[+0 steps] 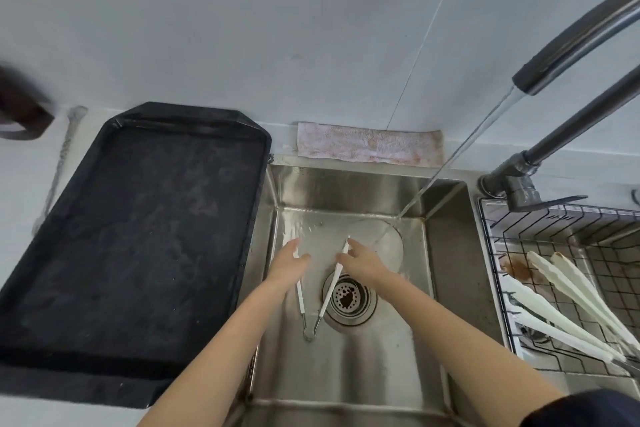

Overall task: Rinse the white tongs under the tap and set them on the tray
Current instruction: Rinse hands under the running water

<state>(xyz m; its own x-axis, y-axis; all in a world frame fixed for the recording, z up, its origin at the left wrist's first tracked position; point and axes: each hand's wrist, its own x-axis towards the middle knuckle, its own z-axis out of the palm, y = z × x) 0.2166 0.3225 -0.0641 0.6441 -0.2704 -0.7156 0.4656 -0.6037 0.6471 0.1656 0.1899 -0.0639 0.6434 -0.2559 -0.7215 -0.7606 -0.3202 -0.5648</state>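
- Down in the sink [450, 253], over the bare floor of the basin, the white tongs [329, 288] lie spread in a narrow V: the metal hinge end points toward the person, close beside the drain strainer [349, 298], and the two white arms fan out away from the person.
- Each arm is slim and white along most of its length, then turns to bare metal wire near the joined end; no dirt shows on them, though they are too thin here to judge cleanliness.
- The left hand [289, 263] rests on the far part of the left arm, fingers loosely curled and partly spread; it looks like a light hold, but the exact grip cannot be told.
- The right hand [360, 263] pinches the far part of the right arm between thumb and fingertips, the other fingers half open.
- The tap [571, 42] is running, and its stream [460, 146] slants down to land at the back right of the basin, just beyond the right hand, so the tongs sit beside the water, not squarely under it.
- Judging by this, the rinse is at most under way: the tongs need to go into the stream, and then be carried out.
- The black tray [145, 236] on the counter to the left of the sink holds nothing, so the setting-down step is not yet done.
- Other white tongs [571, 308] lie in the wire rack [540, 215] to the right.
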